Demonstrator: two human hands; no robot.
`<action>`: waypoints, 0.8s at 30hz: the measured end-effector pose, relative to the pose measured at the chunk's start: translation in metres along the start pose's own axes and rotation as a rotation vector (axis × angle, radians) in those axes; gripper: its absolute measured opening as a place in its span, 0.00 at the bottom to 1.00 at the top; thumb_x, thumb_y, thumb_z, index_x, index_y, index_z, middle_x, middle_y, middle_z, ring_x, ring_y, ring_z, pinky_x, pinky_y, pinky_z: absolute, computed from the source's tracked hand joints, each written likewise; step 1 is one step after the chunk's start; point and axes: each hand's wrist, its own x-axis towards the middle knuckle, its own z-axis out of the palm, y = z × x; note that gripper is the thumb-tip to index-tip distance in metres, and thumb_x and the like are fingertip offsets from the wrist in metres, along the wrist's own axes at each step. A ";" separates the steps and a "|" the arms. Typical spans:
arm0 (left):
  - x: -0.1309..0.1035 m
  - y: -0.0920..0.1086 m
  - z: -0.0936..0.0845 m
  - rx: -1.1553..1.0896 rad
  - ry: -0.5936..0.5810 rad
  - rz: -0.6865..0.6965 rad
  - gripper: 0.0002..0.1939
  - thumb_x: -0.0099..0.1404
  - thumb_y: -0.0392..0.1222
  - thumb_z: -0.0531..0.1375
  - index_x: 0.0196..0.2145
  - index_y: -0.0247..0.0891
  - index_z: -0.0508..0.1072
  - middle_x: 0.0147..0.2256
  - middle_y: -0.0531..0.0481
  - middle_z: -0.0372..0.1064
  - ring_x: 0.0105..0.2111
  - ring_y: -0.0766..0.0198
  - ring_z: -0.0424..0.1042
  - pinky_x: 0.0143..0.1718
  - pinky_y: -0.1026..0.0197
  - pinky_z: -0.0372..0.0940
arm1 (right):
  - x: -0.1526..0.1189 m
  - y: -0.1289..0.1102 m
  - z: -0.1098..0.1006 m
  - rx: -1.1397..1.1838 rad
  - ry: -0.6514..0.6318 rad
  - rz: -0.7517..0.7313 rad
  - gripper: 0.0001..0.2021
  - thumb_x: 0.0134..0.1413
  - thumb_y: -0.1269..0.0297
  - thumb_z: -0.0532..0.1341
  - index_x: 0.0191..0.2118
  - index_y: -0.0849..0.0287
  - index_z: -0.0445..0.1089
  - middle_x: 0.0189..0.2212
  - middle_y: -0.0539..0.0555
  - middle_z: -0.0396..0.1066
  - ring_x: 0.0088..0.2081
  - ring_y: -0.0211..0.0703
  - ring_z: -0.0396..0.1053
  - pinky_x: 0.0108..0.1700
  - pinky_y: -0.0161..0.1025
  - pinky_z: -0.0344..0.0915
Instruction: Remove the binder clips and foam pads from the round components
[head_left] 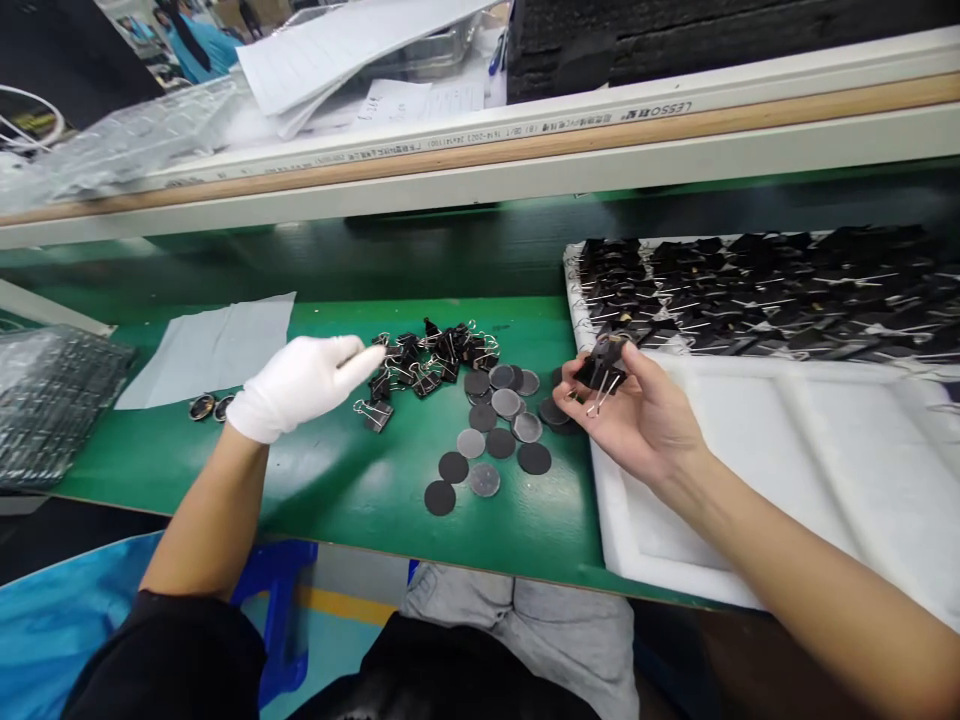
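My left hand (304,385), in a white glove, reaches over the left edge of a pile of black binder clips (425,378). Its fingers are stretched out and slightly apart, with nothing visible held in them. My bare right hand (637,410) is closed around a black binder clip (602,370) with silver wire handles. Part of that clip lies behind the fingers, and a dark piece at its top is hard to make out. Between the hands, several round discs (501,443), some matt black and some shiny grey, lie scattered on the green table (360,490).
At right, a white foam tray (720,410) holds rows of clipped black pieces (765,290). A white sheet (217,345), two small round parts (202,406) and stacked clear plastic trays (64,400) lie at left. A shelf edge (480,160) with papers (337,55) runs across the back.
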 end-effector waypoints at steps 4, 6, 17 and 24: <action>-0.017 -0.029 0.032 0.182 -0.233 -0.044 0.28 0.69 0.67 0.51 0.24 0.42 0.67 0.20 0.52 0.62 0.20 0.62 0.58 0.28 0.59 0.50 | 0.001 0.006 0.002 -0.103 -0.026 0.126 0.17 0.44 0.54 0.78 0.36 0.56 0.76 0.33 0.49 0.75 0.33 0.35 0.73 0.29 0.30 0.70; -0.024 -0.033 0.042 0.082 -0.241 0.041 0.26 0.71 0.62 0.51 0.22 0.41 0.65 0.20 0.54 0.59 0.20 0.65 0.57 0.28 0.59 0.50 | -0.001 0.010 0.001 -0.228 -0.089 0.168 0.17 0.45 0.54 0.78 0.37 0.57 0.78 0.34 0.50 0.76 0.33 0.36 0.74 0.28 0.29 0.68; -0.012 0.099 0.037 -0.395 0.187 0.474 0.23 0.77 0.48 0.49 0.27 0.38 0.71 0.23 0.54 0.68 0.24 0.68 0.65 0.30 0.62 0.57 | -0.013 0.018 -0.004 -0.746 -0.569 -0.169 0.11 0.47 0.56 0.77 0.36 0.53 0.84 0.46 0.59 0.80 0.56 0.51 0.74 0.57 0.48 0.70; 0.029 0.114 0.029 -0.393 0.116 0.551 0.20 0.69 0.50 0.51 0.21 0.40 0.63 0.19 0.53 0.60 0.20 0.67 0.58 0.26 0.62 0.53 | -0.006 0.003 -0.009 -0.646 -0.478 -0.263 0.11 0.49 0.56 0.77 0.37 0.52 0.82 0.39 0.54 0.81 0.47 0.48 0.78 0.55 0.47 0.72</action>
